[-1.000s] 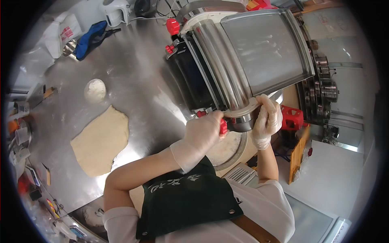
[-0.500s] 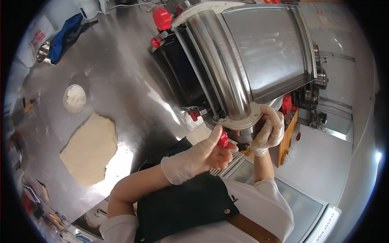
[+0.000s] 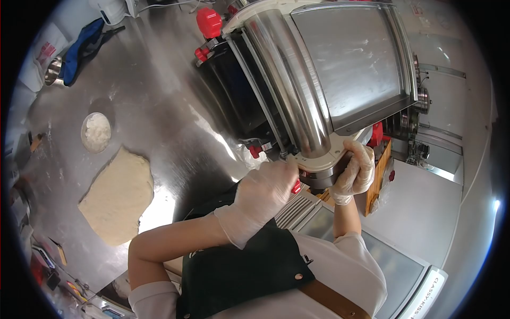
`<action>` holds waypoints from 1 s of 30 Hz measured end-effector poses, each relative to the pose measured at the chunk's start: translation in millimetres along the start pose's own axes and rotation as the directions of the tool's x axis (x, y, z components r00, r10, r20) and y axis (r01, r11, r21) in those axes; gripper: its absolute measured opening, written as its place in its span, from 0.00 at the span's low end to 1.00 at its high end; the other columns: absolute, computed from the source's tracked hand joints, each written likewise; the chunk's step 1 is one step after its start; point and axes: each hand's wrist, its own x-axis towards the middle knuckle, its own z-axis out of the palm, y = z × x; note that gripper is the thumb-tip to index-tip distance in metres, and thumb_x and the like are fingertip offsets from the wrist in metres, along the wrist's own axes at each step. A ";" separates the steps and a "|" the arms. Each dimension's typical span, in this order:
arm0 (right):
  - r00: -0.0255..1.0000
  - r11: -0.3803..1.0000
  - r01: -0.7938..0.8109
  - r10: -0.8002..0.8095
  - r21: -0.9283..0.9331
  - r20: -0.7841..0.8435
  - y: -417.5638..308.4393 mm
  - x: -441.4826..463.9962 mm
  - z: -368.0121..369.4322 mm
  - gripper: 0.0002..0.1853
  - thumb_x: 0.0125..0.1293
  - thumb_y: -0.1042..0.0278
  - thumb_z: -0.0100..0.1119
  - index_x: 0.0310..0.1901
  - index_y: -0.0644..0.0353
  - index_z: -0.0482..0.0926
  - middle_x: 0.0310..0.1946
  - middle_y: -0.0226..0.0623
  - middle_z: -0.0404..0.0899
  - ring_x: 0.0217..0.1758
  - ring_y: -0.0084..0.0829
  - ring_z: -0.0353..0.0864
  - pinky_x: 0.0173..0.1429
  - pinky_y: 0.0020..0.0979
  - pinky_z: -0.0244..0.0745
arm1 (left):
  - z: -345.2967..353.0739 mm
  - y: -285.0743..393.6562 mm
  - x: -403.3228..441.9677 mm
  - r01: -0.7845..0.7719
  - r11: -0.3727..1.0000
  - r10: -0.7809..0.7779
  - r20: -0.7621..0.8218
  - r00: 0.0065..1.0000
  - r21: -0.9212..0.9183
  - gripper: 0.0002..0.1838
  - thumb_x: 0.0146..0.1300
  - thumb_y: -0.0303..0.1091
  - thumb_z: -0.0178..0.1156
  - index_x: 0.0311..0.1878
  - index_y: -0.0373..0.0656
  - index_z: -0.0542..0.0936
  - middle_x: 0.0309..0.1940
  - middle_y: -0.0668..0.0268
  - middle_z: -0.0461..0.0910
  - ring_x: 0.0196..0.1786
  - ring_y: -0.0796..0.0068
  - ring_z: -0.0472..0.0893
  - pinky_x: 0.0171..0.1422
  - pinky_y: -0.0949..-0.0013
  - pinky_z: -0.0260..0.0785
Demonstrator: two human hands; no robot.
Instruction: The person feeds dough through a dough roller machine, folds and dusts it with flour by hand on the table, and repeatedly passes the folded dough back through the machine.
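Observation:
The dough sheeter [image 3: 297, 85] has a shiny steel roller and a flat steel tray behind it. At its near end, my gloved left hand [image 3: 265, 194] is closed about a small red knob [image 3: 296, 186], part of which shows past the fingers. My gloved right hand [image 3: 355, 173] has its fingers curled over the right edge of the sheeter's end housing [image 3: 321, 175]; its fingertips are partly hidden. A flat sheet of pale dough [image 3: 119, 196] lies on the steel table [image 3: 159, 106] to my left, apart from both hands.
Beyond the dough stands a small bowl of white flour [image 3: 97, 133]. A blue cloth item [image 3: 82, 53] and a metal cup [image 3: 53, 72] are at the far left. Another red knob [image 3: 209, 22] sticks up from the sheeter's far end. A wooden board [image 3: 378, 178] stands at the right.
My left hand has turned over, from palm up with the thumb raised to back up, with its fingers now closed round the red knob. My right hand stays on the housing.

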 end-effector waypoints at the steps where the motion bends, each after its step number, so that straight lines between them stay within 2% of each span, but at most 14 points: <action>1: 1.000 1.000 0.001 -0.001 0.001 0.001 0.0 0.3 -0.1 0.11 0.67 0.81 0.51 0.48 0.67 0.79 0.34 0.44 0.84 0.31 0.37 0.79 0.37 0.33 0.74 | -5.3 -3.4 -0.1 0.112 0.987 -0.101 0.099 0.990 -0.112 0.24 0.59 0.49 0.69 0.51 0.42 0.77 0.29 0.69 0.80 0.29 0.74 0.80 0.31 0.69 0.72; 3: 1.000 1.000 -0.001 0.001 0.001 0.001 -0.1 0.0 -0.4 0.11 0.67 0.81 0.51 0.48 0.67 0.79 0.34 0.43 0.84 0.31 0.37 0.79 0.38 0.33 0.74 | -3.4 -15.9 -4.2 0.355 0.799 -0.165 0.391 0.906 -0.485 0.26 0.59 0.50 0.70 0.52 0.42 0.77 0.28 0.68 0.80 0.31 0.73 0.81 0.34 0.68 0.74; 4: 1.000 1.000 -0.008 0.008 0.008 -0.006 0.0 -1.0 -0.2 0.11 0.66 0.81 0.51 0.48 0.67 0.79 0.34 0.43 0.84 0.31 0.37 0.79 0.37 0.33 0.74 | 9.1 -22.9 -10.8 0.345 0.442 0.012 0.390 0.921 -0.828 0.29 0.64 0.59 0.63 0.55 0.43 0.76 0.26 0.70 0.79 0.28 0.76 0.78 0.32 0.69 0.71; 6: 1.000 0.999 -0.025 0.025 0.027 -0.016 0.6 -3.3 0.7 0.11 0.66 0.81 0.52 0.48 0.67 0.79 0.34 0.43 0.84 0.30 0.37 0.79 0.37 0.33 0.74 | 20.0 -17.4 -12.3 0.614 -0.085 0.066 0.611 0.789 -0.784 0.31 0.65 0.65 0.59 0.51 0.43 0.77 0.26 0.70 0.80 0.26 0.77 0.78 0.31 0.72 0.69; 8: 1.000 1.000 -0.019 0.019 0.020 -0.006 -0.6 -1.9 0.2 0.11 0.66 0.81 0.51 0.48 0.67 0.79 0.34 0.43 0.84 0.30 0.37 0.79 0.37 0.33 0.74 | 17.8 -9.2 -4.6 0.710 -0.552 0.244 0.729 0.639 -0.437 0.34 0.66 0.70 0.54 0.48 0.43 0.78 0.27 0.70 0.80 0.25 0.79 0.77 0.29 0.75 0.66; 11: 1.000 1.000 -0.015 0.015 -0.003 -0.002 -1.6 0.6 -0.5 0.11 0.66 0.81 0.51 0.48 0.68 0.79 0.34 0.44 0.84 0.30 0.37 0.79 0.37 0.32 0.74 | 5.8 -7.0 4.5 0.747 -0.331 0.087 0.769 0.633 -0.577 0.28 0.67 0.63 0.58 0.45 0.43 0.79 0.24 0.71 0.78 0.23 0.79 0.76 0.27 0.73 0.67; 14: 1.000 1.000 -0.017 0.017 -0.011 -0.006 -1.9 0.1 0.2 0.11 0.66 0.82 0.51 0.47 0.68 0.79 0.34 0.44 0.84 0.30 0.36 0.79 0.37 0.32 0.74 | 5.8 -3.0 4.9 0.556 0.351 -0.167 0.534 0.829 -0.753 0.21 0.63 0.52 0.66 0.44 0.42 0.78 0.22 0.69 0.78 0.21 0.76 0.77 0.25 0.70 0.69; 16: 1.000 1.000 -0.027 0.027 -0.011 -0.011 -2.1 0.3 0.3 0.10 0.65 0.82 0.52 0.47 0.68 0.79 0.34 0.45 0.84 0.30 0.37 0.79 0.37 0.32 0.74 | 10.6 -1.4 4.7 0.214 0.830 -0.153 0.159 0.975 -0.515 0.18 0.58 0.45 0.69 0.42 0.43 0.77 0.22 0.68 0.78 0.21 0.74 0.78 0.24 0.68 0.70; 17: 0.999 0.999 -0.036 0.036 -0.009 -0.013 -2.6 0.1 -0.1 0.10 0.65 0.83 0.52 0.47 0.69 0.79 0.35 0.45 0.84 0.30 0.37 0.79 0.36 0.32 0.75 | 12.8 -0.8 4.2 0.047 0.961 -0.054 -0.019 0.998 -0.271 0.17 0.55 0.41 0.71 0.40 0.43 0.77 0.22 0.68 0.78 0.22 0.73 0.79 0.24 0.67 0.70; 21: 0.993 0.988 -0.108 0.112 -0.114 0.029 -35.9 19.6 3.7 0.10 0.64 0.87 0.56 0.47 0.70 0.79 0.35 0.46 0.84 0.31 0.39 0.80 0.37 0.34 0.76 | 22.5 -3.3 3.3 -0.124 0.992 0.117 -0.345 0.931 0.002 0.16 0.51 0.40 0.71 0.37 0.45 0.75 0.22 0.69 0.74 0.24 0.71 0.80 0.25 0.67 0.71; 22: 0.998 0.998 -0.060 0.059 -0.034 -0.027 -50.8 22.8 10.2 0.11 0.63 0.89 0.58 0.46 0.71 0.79 0.35 0.47 0.84 0.31 0.40 0.80 0.38 0.33 0.77 | 17.0 -9.1 -0.8 -0.168 0.984 0.148 -0.271 0.951 -0.051 0.19 0.53 0.42 0.69 0.43 0.43 0.77 0.26 0.66 0.78 0.29 0.68 0.83 0.30 0.64 0.75; 25: 0.994 0.929 -0.105 0.094 0.355 0.048 -116.3 20.5 36.4 0.18 0.56 0.88 0.62 0.50 0.67 0.80 0.37 0.47 0.85 0.40 0.42 0.83 0.45 0.38 0.78 | 16.3 -49.1 -18.0 0.038 0.996 -0.049 -0.132 0.990 -0.084 0.22 0.55 0.44 0.69 0.48 0.41 0.78 0.33 0.62 0.82 0.36 0.61 0.84 0.38 0.58 0.77; 26: 0.976 0.951 -0.047 -0.022 0.306 0.217 -143.2 41.8 51.4 0.22 0.53 0.88 0.62 0.52 0.65 0.80 0.42 0.46 0.85 0.43 0.43 0.83 0.47 0.38 0.78 | 4.1 -68.2 -32.1 0.288 0.939 -0.290 0.014 0.957 -0.190 0.23 0.58 0.47 0.66 0.52 0.42 0.79 0.40 0.59 0.84 0.43 0.56 0.85 0.45 0.55 0.78; 30: 0.936 0.794 -0.072 -0.155 0.604 0.316 -212.7 29.6 220.6 0.21 0.57 0.74 0.71 0.54 0.61 0.80 0.46 0.45 0.83 0.47 0.47 0.83 0.49 0.39 0.80 | 1.4 -158.0 -135.4 0.729 0.667 -0.708 0.173 0.685 -0.158 0.30 0.57 0.53 0.67 0.58 0.46 0.76 0.49 0.57 0.83 0.51 0.55 0.84 0.57 0.55 0.76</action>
